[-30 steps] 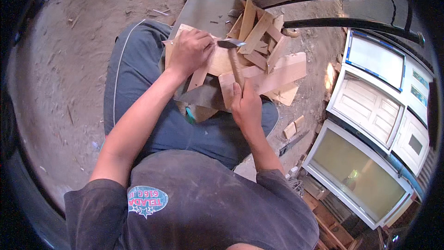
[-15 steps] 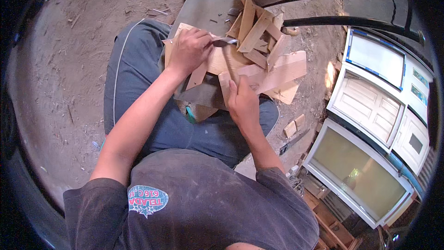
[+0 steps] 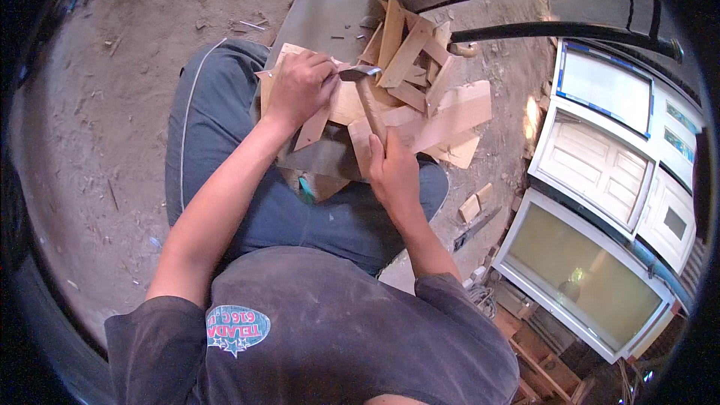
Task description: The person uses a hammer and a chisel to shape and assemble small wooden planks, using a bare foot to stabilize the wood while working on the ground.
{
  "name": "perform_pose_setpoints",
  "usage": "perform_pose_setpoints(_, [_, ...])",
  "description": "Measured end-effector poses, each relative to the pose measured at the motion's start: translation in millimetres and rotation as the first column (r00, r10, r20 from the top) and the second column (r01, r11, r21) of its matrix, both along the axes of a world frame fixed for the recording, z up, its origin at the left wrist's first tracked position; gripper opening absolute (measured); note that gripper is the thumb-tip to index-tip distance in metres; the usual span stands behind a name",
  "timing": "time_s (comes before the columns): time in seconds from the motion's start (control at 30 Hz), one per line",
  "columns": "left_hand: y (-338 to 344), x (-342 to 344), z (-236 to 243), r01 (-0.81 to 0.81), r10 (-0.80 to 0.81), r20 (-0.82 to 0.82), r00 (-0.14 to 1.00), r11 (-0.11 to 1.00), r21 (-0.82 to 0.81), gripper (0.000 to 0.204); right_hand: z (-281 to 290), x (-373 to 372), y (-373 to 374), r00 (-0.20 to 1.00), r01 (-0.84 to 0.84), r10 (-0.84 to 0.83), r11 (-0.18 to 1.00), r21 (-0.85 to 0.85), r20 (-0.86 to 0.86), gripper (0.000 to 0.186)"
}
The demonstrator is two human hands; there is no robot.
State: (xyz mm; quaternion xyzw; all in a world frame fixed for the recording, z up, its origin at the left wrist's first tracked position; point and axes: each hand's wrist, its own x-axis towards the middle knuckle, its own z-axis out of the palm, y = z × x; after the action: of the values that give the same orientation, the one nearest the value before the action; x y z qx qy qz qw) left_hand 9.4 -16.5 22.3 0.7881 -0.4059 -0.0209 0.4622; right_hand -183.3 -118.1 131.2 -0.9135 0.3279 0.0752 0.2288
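Note:
My right hand [image 3: 394,174] is wrapped round the wooden handle of a hammer [image 3: 369,109]. The hammer's metal head lies close beside the fingertips of my left hand [image 3: 303,90]. That hand is closed in a pinch over pale wooden pieces, and what it pinches is too small to make out. Under and beside it are a light wooden board [image 3: 347,109] and a narrow strip [image 3: 311,129] slanting toward me. Wider pale planks [image 3: 457,114] lie to the right of the hammer.
Short wood offcuts [image 3: 405,52] are heaped beyond the hammer on a grey panel [image 3: 315,19]. A black-framed chair or stand [image 3: 562,31] crosses the far right. Two small blocks [image 3: 470,208] and a saw-like blade [image 3: 476,229] lie right of my knee. White panelled doors [image 3: 589,161] stand farther right.
The hammer's head has shifted slightly, and its handle shows more plainly. Both hands keep nearly the same places and grips. The whole view has moved a little.

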Motion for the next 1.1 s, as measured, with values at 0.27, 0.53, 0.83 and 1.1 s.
perform_pose_setpoints(0.27, [-0.8,0.9,-5.3,-0.03,0.029,-0.023,0.999,0.999,-0.038,0.006,1.2,4.7,1.0,0.999,0.005,-0.005,1.0,0.004,0.031,0.03])
perform_pose_setpoints(0.53, [-2.8,-0.3,-2.1,-0.047,0.047,-0.036,0.998,0.999,-0.012,0.006,-5.5,6.2,0.7,1.0,-0.024,0.024,1.0,-0.015,-0.002,0.031])
perform_pose_setpoints(0.83, [-1.3,0.5,-4.8,-0.057,0.057,-0.029,0.998,0.998,0.014,0.007,-0.4,11.6,2.0,0.999,-0.034,0.034,0.999,-0.021,-0.007,0.029])
perform_pose_setpoints(1.1, [-1.8,2.0,-0.5,-0.032,0.032,-0.041,0.999,0.999,-0.006,0.007,-3.2,8.5,1.6,0.997,0.001,-0.002,1.0,0.007,0.072,0.029])
